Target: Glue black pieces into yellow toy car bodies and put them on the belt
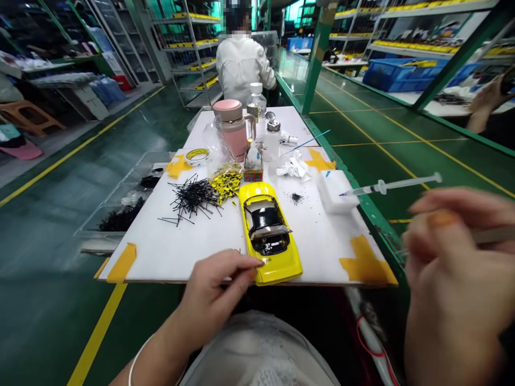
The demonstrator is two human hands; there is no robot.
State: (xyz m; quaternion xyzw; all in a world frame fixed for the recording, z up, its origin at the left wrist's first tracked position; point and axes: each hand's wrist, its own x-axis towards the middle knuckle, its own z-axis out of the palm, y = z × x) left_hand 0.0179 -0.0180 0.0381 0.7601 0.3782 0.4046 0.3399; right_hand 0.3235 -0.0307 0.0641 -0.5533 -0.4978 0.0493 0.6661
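A yellow model car body with a black interior and a windscreen piece lies on the white work board near its front edge. My left hand is at the car's near left corner, thumb and forefinger closed together, fingertips over the bodywork. Whatever small part may be between them is hidden. Raised off the board at the right, my right hand is closed and blurred by motion. A slim greyish thing shows between its fingers, too smeared to name. Near it, a syringe rests with its tip in a white foam block.
Black thin sticks and small yellow-black parts lie in heaps left of the car. Behind stand a pink mug, a small bottle and crumpled tissue. A clear bin is at the left; a person sits ahead.
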